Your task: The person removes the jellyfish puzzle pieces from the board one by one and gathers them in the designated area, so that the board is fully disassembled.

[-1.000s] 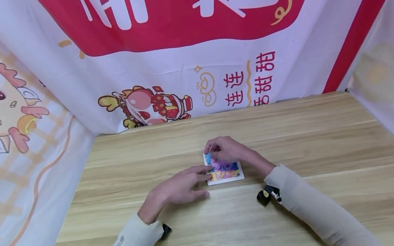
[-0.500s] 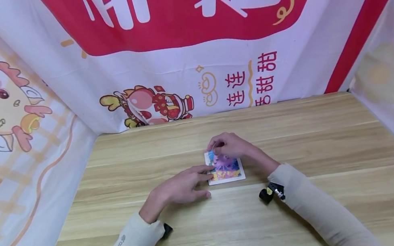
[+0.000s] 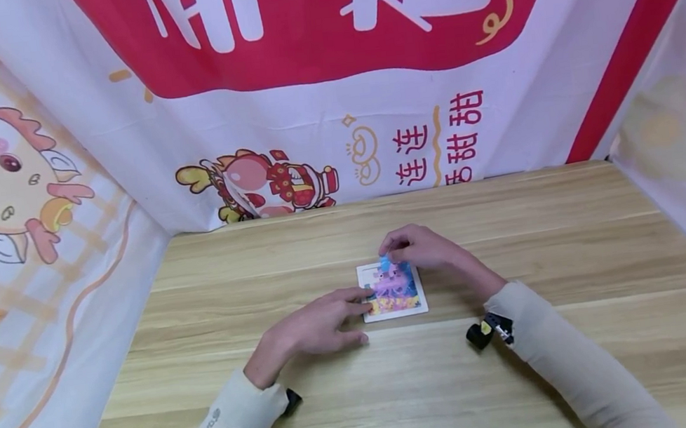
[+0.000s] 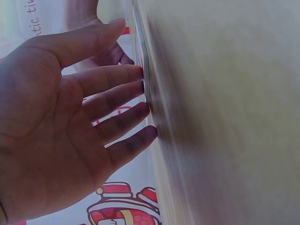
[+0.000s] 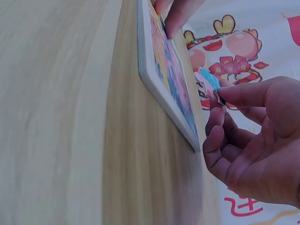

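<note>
Half a second on, we see the right hand [image 3: 421,247] shifted rightward, its fingers gripping a piece [image 5: 209,79] above the puzzle [image 3: 398,291] on the counter [image 3: 364,395]. A white patch [image 3: 370,274] now shows at the puzzle's upper left. The left hand [image 3: 320,324] stays put, fingers extended at the puzzle's left edge; how firmly they press, we cannot tell.
</note>
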{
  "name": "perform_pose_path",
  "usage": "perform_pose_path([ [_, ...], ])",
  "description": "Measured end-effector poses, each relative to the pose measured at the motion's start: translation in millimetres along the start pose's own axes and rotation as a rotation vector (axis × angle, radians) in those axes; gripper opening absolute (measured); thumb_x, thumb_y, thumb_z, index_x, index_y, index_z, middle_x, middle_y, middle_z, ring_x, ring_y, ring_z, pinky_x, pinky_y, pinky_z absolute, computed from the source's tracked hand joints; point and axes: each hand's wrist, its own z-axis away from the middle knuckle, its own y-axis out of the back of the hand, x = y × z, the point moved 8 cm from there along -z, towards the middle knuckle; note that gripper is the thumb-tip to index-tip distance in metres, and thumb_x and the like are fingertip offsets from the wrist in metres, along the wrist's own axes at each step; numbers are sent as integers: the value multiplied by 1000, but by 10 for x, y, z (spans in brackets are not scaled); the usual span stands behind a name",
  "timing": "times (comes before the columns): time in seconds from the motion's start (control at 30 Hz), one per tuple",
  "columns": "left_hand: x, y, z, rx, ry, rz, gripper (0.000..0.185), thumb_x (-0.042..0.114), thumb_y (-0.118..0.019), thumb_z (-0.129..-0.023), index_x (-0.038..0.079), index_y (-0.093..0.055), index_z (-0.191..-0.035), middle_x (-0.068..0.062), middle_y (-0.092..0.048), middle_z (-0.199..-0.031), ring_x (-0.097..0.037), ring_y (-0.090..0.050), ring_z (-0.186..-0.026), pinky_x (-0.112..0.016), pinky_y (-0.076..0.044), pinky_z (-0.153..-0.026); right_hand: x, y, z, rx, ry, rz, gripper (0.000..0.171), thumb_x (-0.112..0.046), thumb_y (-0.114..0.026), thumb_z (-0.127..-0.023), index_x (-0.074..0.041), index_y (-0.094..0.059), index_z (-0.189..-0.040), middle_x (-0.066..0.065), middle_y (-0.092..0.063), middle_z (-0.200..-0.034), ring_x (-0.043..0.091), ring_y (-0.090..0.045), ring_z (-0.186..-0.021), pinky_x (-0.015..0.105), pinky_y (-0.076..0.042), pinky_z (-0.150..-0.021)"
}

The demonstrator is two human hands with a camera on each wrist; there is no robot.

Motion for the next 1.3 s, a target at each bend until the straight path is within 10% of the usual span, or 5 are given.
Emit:
perform_pose_path([
  [1.3, -13, -11, -7, -3, 17, -21, 58, 37, -71, -104, 12, -58, -155, 0, -34, -177, -25, -31, -164, -47, -32, -134, 529, 575, 272, 47, -98, 13, 24, -13, -60, -107, -7, -73, -127, 14, -72, -116, 27, -65, -99, 34, -57, -83],
])
